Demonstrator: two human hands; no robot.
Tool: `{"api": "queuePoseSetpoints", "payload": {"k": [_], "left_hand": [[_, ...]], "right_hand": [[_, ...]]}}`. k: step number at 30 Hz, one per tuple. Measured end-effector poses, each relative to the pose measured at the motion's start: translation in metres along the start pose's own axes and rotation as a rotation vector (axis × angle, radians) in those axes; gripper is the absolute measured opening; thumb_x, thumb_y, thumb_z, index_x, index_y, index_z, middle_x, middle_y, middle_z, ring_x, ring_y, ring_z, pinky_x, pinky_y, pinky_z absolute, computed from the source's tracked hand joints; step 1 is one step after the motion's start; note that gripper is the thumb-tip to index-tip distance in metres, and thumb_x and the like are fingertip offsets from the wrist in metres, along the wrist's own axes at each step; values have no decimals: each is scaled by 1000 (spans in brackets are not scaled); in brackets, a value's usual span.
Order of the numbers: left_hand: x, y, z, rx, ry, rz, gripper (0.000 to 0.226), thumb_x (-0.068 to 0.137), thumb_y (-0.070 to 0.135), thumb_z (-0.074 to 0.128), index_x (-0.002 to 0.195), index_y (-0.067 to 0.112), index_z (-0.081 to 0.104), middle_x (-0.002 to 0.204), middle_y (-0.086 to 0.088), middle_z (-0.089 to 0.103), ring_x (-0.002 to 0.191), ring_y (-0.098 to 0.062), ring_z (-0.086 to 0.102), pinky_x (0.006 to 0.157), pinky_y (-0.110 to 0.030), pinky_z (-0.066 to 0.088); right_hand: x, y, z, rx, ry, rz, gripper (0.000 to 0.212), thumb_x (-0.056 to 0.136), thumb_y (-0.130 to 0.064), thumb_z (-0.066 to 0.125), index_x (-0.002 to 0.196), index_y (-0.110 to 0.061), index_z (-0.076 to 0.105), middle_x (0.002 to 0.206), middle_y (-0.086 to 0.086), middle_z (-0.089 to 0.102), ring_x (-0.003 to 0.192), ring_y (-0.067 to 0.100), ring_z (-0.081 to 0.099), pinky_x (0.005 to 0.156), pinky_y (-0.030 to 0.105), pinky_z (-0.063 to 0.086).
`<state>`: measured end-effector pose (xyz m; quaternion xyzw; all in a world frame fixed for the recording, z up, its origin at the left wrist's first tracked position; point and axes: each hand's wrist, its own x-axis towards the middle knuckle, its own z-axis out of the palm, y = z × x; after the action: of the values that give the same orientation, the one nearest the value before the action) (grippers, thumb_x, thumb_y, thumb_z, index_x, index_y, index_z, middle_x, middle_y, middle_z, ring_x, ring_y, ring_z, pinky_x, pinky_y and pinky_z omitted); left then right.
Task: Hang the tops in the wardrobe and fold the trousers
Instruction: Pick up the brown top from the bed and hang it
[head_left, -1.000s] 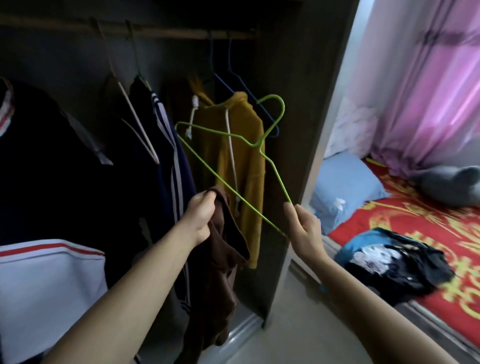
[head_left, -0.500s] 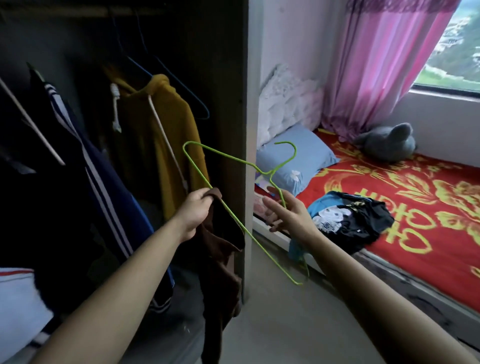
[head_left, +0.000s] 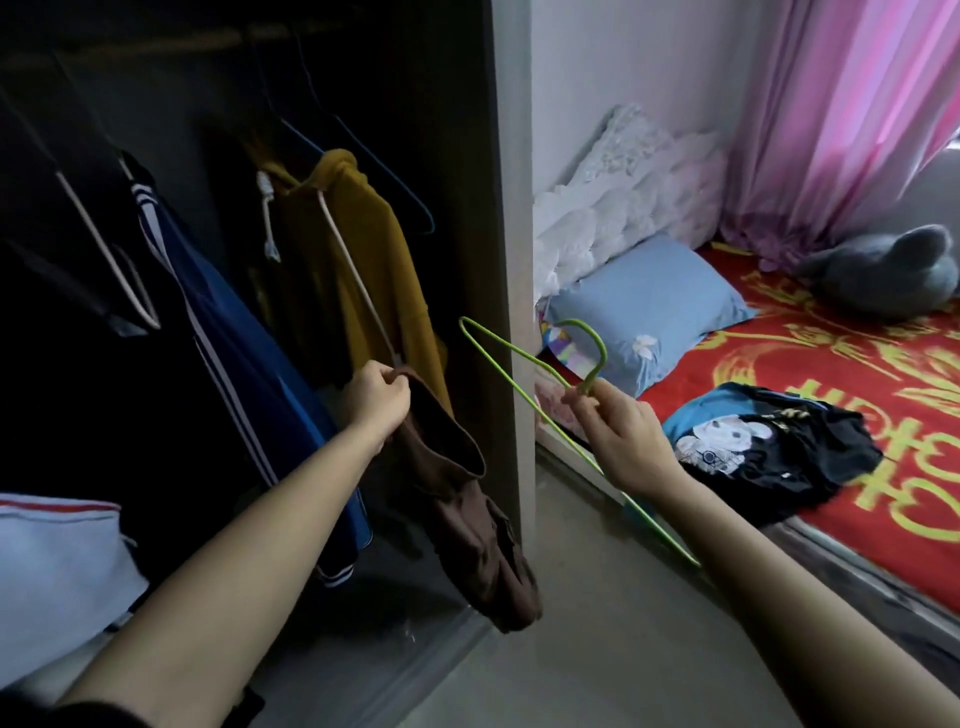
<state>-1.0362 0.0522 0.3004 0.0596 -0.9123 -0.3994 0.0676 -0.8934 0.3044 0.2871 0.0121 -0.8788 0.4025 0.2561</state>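
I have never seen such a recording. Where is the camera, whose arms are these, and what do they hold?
No machine here: a person wears a camera on the head, so you look along their own arms. The left hand grips a brown garment that hangs down. The right hand pinches a green wire hanger just below its hook. On the left stands the open wardrobe, where a mustard hoodie and a blue striped jacket hang. On the right is a bed with a red cover; a blue pillow, a grey soft toy and a pile of dark clothes lie on it.
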Motion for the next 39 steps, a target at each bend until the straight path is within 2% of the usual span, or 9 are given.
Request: {"api": "queuePoseSetpoints", "payload": {"k": [8,14,17,22,26,29,34,37,39], "left_hand": [[13,-1,2,131,65,-14,28,94,27,53,115,12,63,111,-8,65,103,-30,61,79,-37,50],[0,13,11,-38,-151,148,16,91,21,56,101,19,69,83,8,66,77,-8,63,47,-9,41],[-8,25,10,-187,-259,194,13,89,29,65,96,21,74,79,6,74,75,-9,71,56,-18,54],[-7,26,-14,-101,-167,268,10,84,22,68,93,27,69,68,7,71,67,-7,68,46,-12,46],[-13,20,-33,-58,-236,269,30,87,23,71,116,23,68,78,-1,73,77,-17,70,68,-31,59],[-20,36,-39,-151,-209,372,23,94,20,62,114,16,72,93,8,72,97,-14,67,83,-21,55],[-35,67,-48,-318,-277,462,25,95,28,60,113,15,72,100,5,73,97,-10,68,88,-33,58],[-31,58,-55,-284,-239,500,25,93,21,63,116,17,70,118,4,60,113,-13,58,101,-36,50],[-22,53,-62,-60,-151,607,24,90,20,62,113,25,70,131,4,46,129,-16,40,112,-36,34]], "right_hand": [[8,8,-26,-148,-124,-164,37,102,-52,39,81,-30,60,70,-31,57,62,-6,55,50,14,32],[18,1,13,-170,-363,-85,32,103,-47,40,85,-33,63,71,-11,62,68,-1,58,60,23,44],[21,-2,40,-182,-502,1,35,104,-45,39,91,-28,67,78,-4,66,73,11,63,69,35,53],[25,-10,55,18,-197,47,35,103,-42,43,86,-24,69,69,-4,63,65,8,60,60,31,47],[23,-22,57,239,36,33,33,102,-43,46,83,-26,68,68,-11,63,64,5,58,56,18,40],[22,-34,66,284,-44,33,35,100,-45,45,82,-26,68,68,-12,62,65,2,57,58,19,40],[34,-43,78,59,-408,133,38,104,-40,42,73,-28,59,65,-7,61,61,0,59,65,32,44],[42,-44,66,58,-314,75,42,103,-45,42,80,-20,65,72,-2,65,71,13,62,72,43,51],[43,-48,53,183,-205,-3,41,102,-46,43,86,-21,71,73,-6,67,69,7,61,66,33,49]]}}
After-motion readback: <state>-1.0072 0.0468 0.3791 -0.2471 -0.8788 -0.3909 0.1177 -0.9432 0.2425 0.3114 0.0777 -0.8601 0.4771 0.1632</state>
